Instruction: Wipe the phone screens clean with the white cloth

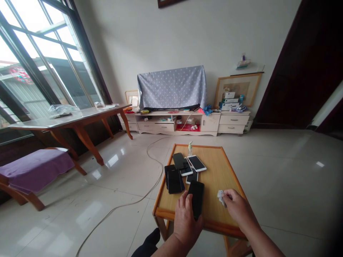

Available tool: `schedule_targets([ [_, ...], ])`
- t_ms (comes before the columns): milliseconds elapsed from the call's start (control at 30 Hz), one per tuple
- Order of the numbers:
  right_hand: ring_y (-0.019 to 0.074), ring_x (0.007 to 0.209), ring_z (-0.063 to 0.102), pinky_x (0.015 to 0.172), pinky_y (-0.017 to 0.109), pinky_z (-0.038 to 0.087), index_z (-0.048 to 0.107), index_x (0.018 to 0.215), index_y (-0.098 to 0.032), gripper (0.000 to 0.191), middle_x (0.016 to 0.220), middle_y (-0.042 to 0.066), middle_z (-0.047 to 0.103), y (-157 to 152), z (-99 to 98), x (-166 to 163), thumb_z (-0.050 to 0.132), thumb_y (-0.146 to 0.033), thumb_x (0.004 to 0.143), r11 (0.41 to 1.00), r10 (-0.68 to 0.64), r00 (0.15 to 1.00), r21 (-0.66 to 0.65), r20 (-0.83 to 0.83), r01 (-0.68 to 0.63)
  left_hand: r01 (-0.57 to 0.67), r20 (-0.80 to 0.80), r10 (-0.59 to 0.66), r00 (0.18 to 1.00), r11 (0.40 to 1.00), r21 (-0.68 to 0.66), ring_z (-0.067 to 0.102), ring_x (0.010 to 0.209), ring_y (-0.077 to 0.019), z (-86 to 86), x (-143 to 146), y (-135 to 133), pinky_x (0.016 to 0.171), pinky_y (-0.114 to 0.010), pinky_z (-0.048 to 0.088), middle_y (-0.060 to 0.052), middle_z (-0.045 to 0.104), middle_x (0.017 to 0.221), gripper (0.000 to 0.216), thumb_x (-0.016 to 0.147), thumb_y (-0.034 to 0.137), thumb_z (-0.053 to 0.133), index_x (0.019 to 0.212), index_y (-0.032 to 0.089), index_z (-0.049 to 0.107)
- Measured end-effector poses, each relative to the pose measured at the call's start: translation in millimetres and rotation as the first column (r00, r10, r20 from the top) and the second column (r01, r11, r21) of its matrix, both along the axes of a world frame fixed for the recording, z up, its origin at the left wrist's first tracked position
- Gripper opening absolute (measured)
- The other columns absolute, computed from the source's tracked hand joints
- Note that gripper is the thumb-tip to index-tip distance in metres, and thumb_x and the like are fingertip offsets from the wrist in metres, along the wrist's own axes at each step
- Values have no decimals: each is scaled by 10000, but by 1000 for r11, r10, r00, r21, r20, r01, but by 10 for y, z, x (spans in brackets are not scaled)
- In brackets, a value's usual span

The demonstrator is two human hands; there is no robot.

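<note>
1. The low wooden table [218,175] is the landmark here; it stands on a pale tiled floor and both hands work at its near edge.
2. The left hand [185,220] is closed on the near end of a black phone [196,198]. The fingers lie along the phone's left edge and the thumb side is on its right.
3. That phone lies lengthwise on the table's near half, close to the front rim, screen dark.
4. The right hand [239,208] rests on the table's near right corner, its fingertips pinched together on a small white wad [220,196], cloth or paper, I cannot tell which.
5. The wad sits on the tabletop just right of the black phone, not touching it.
6. Toward the table's left and far side lies a cluster of other phones [175,178], some dark, some white-edged, overlapping one another.
7. A small bottle [190,147] stands upright at the table's far edge.
8. A pale cable [154,180] snakes over the floor left of the table.
9. Beyond the table, against the wall, stands a low cabinet [211,123] with a dotted grey cloth [173,87] draped above it.
10. Far left of the table are a long desk [72,120] by the window and a purple bench [34,169].
</note>
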State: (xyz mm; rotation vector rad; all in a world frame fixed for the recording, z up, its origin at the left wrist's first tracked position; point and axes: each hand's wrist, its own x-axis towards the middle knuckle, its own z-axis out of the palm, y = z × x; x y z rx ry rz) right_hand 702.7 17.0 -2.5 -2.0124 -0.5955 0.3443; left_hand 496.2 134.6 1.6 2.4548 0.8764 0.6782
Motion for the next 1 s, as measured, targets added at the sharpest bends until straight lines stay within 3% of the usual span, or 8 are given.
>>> schedule_targets([
  [133, 212, 790, 675, 652, 275, 502, 633, 974, -188, 390, 868, 58, 718, 71, 107, -153, 559, -519, 783, 971, 29, 967, 236, -254, 33, 58, 26, -58, 998, 998, 2, 393, 1343, -302, -28, 62, -54, 1129, -433, 366, -137, 406, 1461, 745, 659, 214, 628, 1376, 183, 428],
  [367, 139, 614, 569, 555, 240, 437, 630, 921, -184, 349, 729, 1, 650, 176, 103, -254, 648, -495, 764, 951, 90, 922, 307, -376, 33, 126, 120, -127, 985, 992, 17, 443, 1277, -288, -104, 163, -100, 1106, -445, 393, -125, 460, 1382, 768, 623, 172, 632, 1358, 193, 409],
  [567, 162, 588, 578, 557, 269, 460, 640, 826, -202, 326, 653, -11, 624, 318, -61, -272, 602, -524, 788, 974, 118, 978, 209, -170, -81, 128, 61, -126, 990, 991, -43, 492, 1189, -286, -73, 203, -67, 1053, -427, 409, -109, 528, 1303, 848, 604, 289, 752, 1373, 193, 410],
  [667, 202, 700, 643, 645, 302, 503, 675, 814, -210, 304, 772, 34, 690, 354, -110, -224, 586, -500, 789, 989, 94, 996, 115, 6, -94, 72, -31, -72, 997, 997, -29, 494, 1153, -309, -34, 196, -19, 1034, -459, 380, -93, 562, 1269, 970, 556, 466, 817, 1399, 213, 411],
  [767, 230, 862, 672, 771, 328, 524, 699, 942, -206, 315, 965, 76, 714, 354, -141, -176, 561, -450, 799, 990, 91, 992, 96, 90, -100, 28, -93, -27, 995, 1000, 3, 490, 1145, -317, -11, 177, 37, 1020, -464, 347, -92, 577, 1253, 1017, 556, 609, 787, 1418, 224, 409],
  [867, 215, 865, 672, 777, 319, 529, 654, 1082, -199, 356, 1015, 76, 704, 330, -178, -167, 547, -394, 803, 986, 125, 987, 96, 99, -134, 39, -114, -37, 993, 999, 18, 484, 1153, -307, -11, 165, 74, 1016, -444, 322, -84, 573, 1262, 1005, 571, 654, 755, 1418, 232, 415],
  [1000, 190, 775, 646, 703, 292, 505, 624, 954, -235, 199, 902, 30, 684, 300, -198, -198, 530, -358, 829, 983, 184, 960, -22, 209, -183, 41, -108, -38, 993, 999, 27, 488, 1142, -300, -18, 176, 77, 998, -424, 311, -81, 584, 1241, 927, 614, 636, 724, 1396, 229, 440],
])
